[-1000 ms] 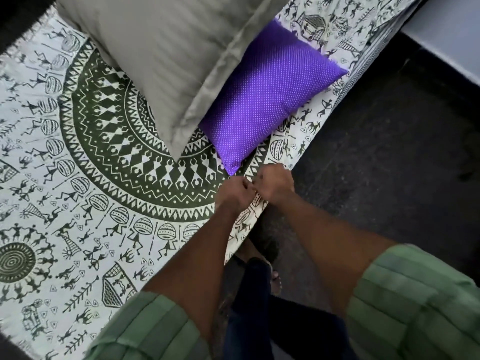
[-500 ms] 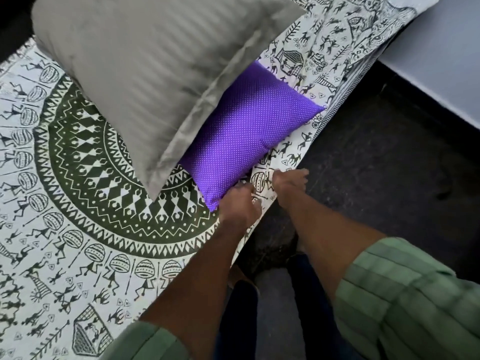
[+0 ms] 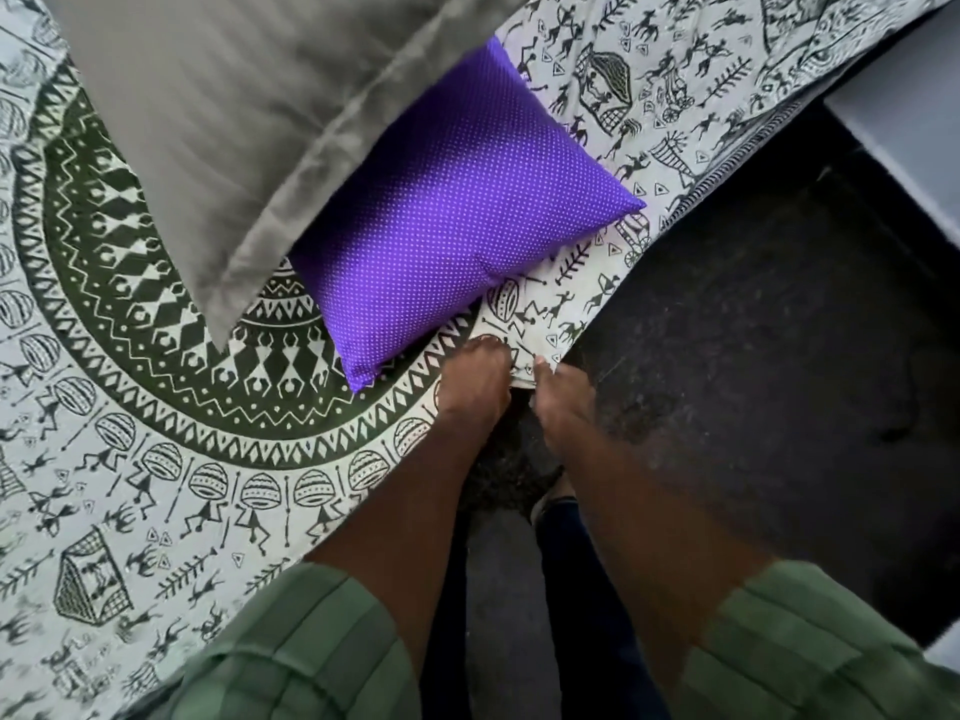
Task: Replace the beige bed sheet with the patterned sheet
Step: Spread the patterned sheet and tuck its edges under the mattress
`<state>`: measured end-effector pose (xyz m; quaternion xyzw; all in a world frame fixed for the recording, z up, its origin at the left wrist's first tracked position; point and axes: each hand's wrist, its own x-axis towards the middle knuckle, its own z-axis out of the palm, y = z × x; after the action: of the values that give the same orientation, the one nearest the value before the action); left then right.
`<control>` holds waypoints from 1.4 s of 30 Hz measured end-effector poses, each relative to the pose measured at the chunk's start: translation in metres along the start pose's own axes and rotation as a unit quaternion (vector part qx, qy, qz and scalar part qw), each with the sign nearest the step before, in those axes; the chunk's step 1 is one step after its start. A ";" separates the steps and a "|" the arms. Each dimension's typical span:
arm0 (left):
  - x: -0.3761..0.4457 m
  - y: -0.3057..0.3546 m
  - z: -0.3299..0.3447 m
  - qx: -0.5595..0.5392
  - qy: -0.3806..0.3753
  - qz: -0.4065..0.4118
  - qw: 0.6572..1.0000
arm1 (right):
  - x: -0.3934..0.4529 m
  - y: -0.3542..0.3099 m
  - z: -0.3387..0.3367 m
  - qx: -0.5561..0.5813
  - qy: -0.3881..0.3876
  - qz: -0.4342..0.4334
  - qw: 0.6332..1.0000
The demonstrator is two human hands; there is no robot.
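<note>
Left hand [image 3: 475,379] + right hand [image 3: 563,394] side by side at bed edge, fingers curled, pinching hem of patterned sheet [image 3: 171,459]. Vs 1 s ago: hands shifted further along edge, now just below purple cushion [image 3: 457,226] corner. Means sheet already spread over bed; prob. final tugging/tucking of side. Beige sheet not in view. Sheet: thin cotton-like, flat, dark green mandala + stick figures. Cushion: glossy, dotted, plump. Grey pillow [image 3: 234,106]: matte, striped, overlapping cushion.

Purple cushion [image 3: 457,226] (seemingly satin) glossy cloth.
</note>
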<state>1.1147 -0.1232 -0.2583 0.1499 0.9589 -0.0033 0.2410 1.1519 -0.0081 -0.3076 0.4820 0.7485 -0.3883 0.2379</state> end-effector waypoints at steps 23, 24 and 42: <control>0.078 0.056 -0.054 -0.221 0.095 0.009 0.971 | 0.079 -0.106 -0.086 0.232 0.094 0.064 0.966; 0.087 0.064 -0.057 -0.205 0.095 0.023 0.974 | 0.094 -0.104 -0.090 0.231 0.057 0.056 0.970; 0.154 0.169 -0.062 -0.005 0.041 0.035 0.999 | 0.130 -0.080 -0.173 -0.030 -0.003 0.026 0.999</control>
<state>1.0056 0.0867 -0.2641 0.1825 0.9621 0.0157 0.2018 1.0283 0.1832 -0.2731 0.4927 0.7466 -0.3604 0.2644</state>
